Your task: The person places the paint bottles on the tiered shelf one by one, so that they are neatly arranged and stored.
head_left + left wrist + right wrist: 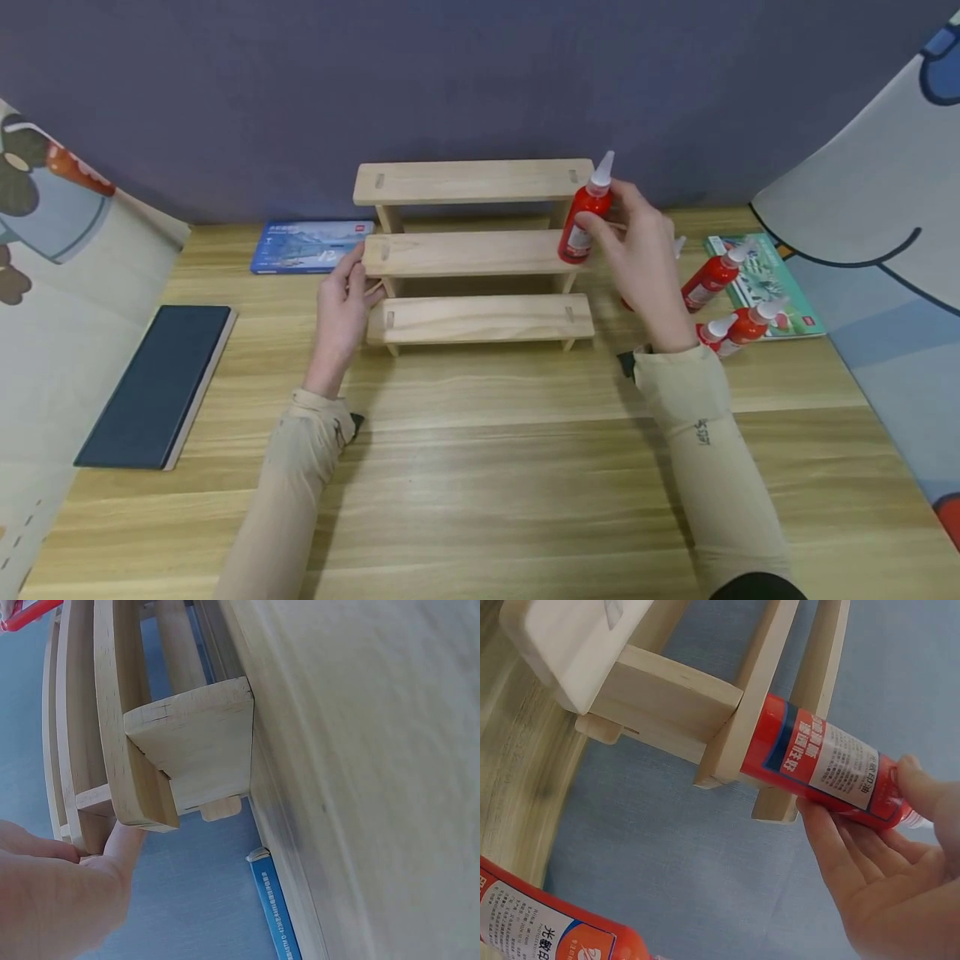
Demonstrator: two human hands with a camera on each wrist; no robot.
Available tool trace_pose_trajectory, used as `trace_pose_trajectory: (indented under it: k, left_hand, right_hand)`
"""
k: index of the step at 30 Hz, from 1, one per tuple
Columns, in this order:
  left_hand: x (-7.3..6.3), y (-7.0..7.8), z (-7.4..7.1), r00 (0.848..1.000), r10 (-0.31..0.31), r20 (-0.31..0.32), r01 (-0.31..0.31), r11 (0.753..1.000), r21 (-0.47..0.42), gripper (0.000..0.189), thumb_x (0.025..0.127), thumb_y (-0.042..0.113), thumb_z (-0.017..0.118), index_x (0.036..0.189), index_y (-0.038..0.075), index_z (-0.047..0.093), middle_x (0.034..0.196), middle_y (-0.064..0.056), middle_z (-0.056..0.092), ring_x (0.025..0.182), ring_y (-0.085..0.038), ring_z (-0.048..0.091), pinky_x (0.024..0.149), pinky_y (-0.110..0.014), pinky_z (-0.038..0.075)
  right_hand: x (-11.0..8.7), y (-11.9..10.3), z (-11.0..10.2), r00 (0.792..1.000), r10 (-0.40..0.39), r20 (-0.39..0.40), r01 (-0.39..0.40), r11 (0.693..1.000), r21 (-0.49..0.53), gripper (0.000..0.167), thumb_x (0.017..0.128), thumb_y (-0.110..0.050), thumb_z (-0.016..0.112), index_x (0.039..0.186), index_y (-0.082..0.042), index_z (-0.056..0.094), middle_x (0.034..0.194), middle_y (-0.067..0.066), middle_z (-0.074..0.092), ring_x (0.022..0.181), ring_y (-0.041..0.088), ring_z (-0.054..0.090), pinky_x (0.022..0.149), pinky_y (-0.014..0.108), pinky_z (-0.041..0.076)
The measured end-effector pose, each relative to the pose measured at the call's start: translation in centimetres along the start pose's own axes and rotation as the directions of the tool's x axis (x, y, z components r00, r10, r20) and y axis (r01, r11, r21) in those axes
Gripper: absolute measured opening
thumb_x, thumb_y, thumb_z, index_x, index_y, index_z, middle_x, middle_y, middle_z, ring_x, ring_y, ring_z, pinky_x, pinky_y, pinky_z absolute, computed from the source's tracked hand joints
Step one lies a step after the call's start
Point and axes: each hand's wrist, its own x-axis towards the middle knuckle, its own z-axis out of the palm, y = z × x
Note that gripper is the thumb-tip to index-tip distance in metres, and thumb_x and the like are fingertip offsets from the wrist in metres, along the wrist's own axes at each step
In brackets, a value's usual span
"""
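Observation:
A three-step wooden display stand [480,317] stands on the table. At the left end of its middle step my left hand [342,310] grips the board, the thumb and fingers about its edge, as the left wrist view shows too. My right hand [641,250] pinches a red ink bottle [825,761] with a white pointed cap between thumb and fingers. The bottle is nearly upright, its base at the right end of the middle step. In the right wrist view the base seems to meet that board.
Several more red bottles [708,282] stand at the right, partly behind my right forearm. Near them lies a green book [780,287]. A blue box [307,246] lies back left, a dark notebook [156,387] at the left. A dark blue backdrop [465,83] rises behind the stand.

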Motion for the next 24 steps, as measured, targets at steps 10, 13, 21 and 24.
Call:
trace_pose_trajectory:
  k: [10,13,21,24]
  left_hand:
    - [0.0,0.0,0.0,1.0,-0.002,-0.004,0.002,1.0,-0.006,0.048,0.118,0.009,0.031,0.163,-0.008,0.032,0.16,-0.03,0.044,0.137,-0.041,0.057,0.111,-0.034,0.057]
    - [0.0,0.1,0.1,1.0,-0.01,-0.001,0.01,1.0,-0.013,0.048,0.118,0.009,0.031,0.164,-0.007,0.032,0.16,-0.03,0.043,0.139,-0.041,0.056,0.112,-0.034,0.056]
    - [-0.1,0.3,0.1,1.0,-0.021,-0.002,0.021,1.0,0.002,0.049,0.118,0.01,0.031,0.165,-0.006,0.03,0.162,-0.03,0.041,0.14,-0.041,0.055,0.113,-0.034,0.055]
    - [-0.2,0.3,0.0,1.0,-0.02,0.0,0.02,1.0,0.009,0.049,0.119,0.011,0.031,0.165,-0.006,0.03,0.162,-0.029,0.041,0.14,-0.04,0.055,0.113,-0.034,0.055]
  right_hand:
    - [-0.1,0.0,-0.2,1.0,0.005,0.006,-0.004,1.0,-0.029,0.054,0.104,-0.018,0.075,0.15,0.002,0.057,0.141,0.019,0.067,0.126,0.032,0.067,0.105,0.05,0.061]
    - [-0.2,0.1,-0.2,1.0,0.005,0.01,-0.005,1.0,-0.016,0.057,0.103,-0.017,0.076,0.152,0.002,0.055,0.144,0.019,0.065,0.129,0.033,0.066,0.108,0.05,0.059]
    - [-1.3,-0.1,-1.4,0.999,-0.027,-0.031,0.026,0.999,-0.048,0.069,0.099,-0.019,0.082,0.157,0.001,0.05,0.154,0.015,0.058,0.14,0.03,0.057,0.119,0.05,0.051]
    - [-1.9,-0.4,-2.1,0.998,-0.031,-0.046,0.027,0.997,-0.068,0.073,0.098,-0.022,0.083,0.159,0.0,0.049,0.157,0.013,0.056,0.144,0.027,0.053,0.122,0.046,0.048]
